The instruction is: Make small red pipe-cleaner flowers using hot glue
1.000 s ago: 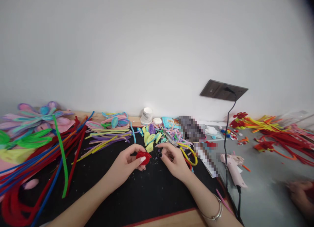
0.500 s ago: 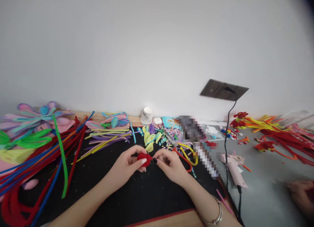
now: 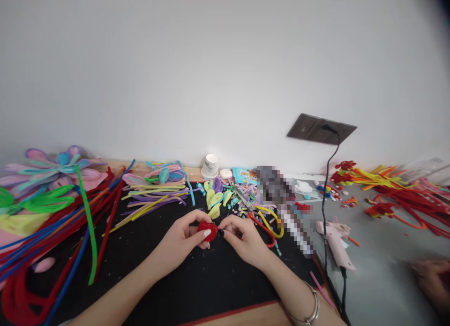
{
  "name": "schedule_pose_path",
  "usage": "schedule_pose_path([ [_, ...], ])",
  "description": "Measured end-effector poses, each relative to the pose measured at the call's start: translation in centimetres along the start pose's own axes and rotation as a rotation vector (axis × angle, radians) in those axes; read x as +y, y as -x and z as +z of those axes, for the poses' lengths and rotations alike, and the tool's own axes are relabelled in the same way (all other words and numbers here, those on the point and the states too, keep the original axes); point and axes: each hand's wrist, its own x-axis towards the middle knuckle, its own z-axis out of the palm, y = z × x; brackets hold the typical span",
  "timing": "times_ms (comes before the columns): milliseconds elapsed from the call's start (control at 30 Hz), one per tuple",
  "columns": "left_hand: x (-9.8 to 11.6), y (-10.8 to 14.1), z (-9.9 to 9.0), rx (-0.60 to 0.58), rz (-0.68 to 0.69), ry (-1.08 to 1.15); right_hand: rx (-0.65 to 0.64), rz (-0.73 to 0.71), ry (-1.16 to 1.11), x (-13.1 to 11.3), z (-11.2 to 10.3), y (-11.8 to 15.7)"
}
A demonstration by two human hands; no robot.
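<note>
A round red fuzzy piece (image 3: pixel 207 231) is pinched between the thumb and fingers of my left hand (image 3: pixel 186 234), above the black mat (image 3: pixel 176 288). My right hand (image 3: pixel 242 237) is just to its right, thumb and index finger pressed together at a small black bit (image 3: pixel 221 232) beside the red piece. Whether that bit is joined to the red piece cannot be made out. Behind my hands lie yellow-green fuzzy loops (image 3: pixel 213 201) and many short cut pieces.
Scissors (image 3: pixel 266 222) lie open beyond my right hand. Coloured stems (image 3: pixel 154 199) and fuzzy flowers (image 3: pixel 63 171) fill the left. A white cup (image 3: pixel 210 165) stands by the wall. At right are a corded pink glue gun (image 3: pixel 338 248), red stems (image 3: pixel 415 204) and another person's hand (image 3: pixel 432 276).
The red piece has turned slightly between my left fingers. Both hands have otherwise kept almost the same place.
</note>
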Motion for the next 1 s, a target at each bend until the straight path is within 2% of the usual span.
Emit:
schedule_pose_path([
  [567,-0.11,-0.07,0.09,0.004,-0.005,0.033,0.002,-0.096,0.154,-0.51,0.02,0.17],
  [1000,0.0,0.16,0.14,-0.054,-0.026,0.008,0.0,-0.116,0.17,-0.25,0.03,0.19],
])
